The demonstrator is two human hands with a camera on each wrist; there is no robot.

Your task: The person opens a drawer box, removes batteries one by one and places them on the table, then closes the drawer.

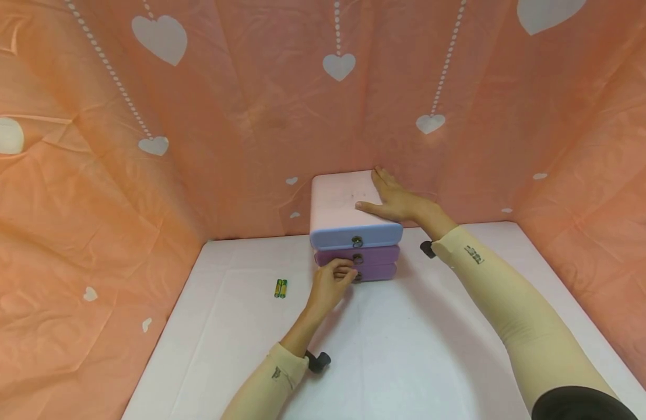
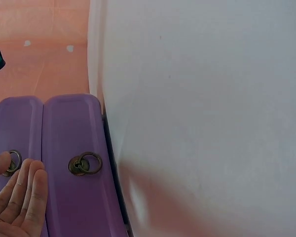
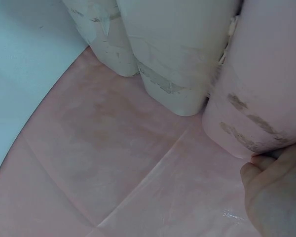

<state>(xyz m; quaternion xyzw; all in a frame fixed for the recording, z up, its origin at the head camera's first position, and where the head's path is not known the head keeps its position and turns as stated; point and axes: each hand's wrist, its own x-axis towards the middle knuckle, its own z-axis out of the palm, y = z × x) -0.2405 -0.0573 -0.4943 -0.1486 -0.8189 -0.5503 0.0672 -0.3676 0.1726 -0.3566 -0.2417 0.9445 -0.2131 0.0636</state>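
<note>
A small drawer cabinet with a pink top (image 1: 339, 195) stands at the table's back edge. Its upper drawer (image 1: 330, 238) is blue, the middle drawer (image 1: 328, 255) and lower drawer (image 1: 378, 272) purple, each with a brass ring pull. My left hand (image 1: 329, 287) is at the middle drawer's ring pull (image 2: 16, 157), thumb and fingers on either side with a gap between them. The lower ring pull (image 2: 91, 163) hangs free in the left wrist view. My right hand (image 1: 399, 201) rests spread on the pink top's right edge; in the right wrist view its fingers (image 3: 261, 168) touch the cabinet's scuffed side (image 3: 246, 113).
Two green and yellow batteries (image 1: 280, 288) lie side by side on the white table (image 1: 239, 350), left of the cabinet. Orange cloth (image 1: 260, 128) with white hearts hangs behind and at both sides. Each wrist wears a dark camera.
</note>
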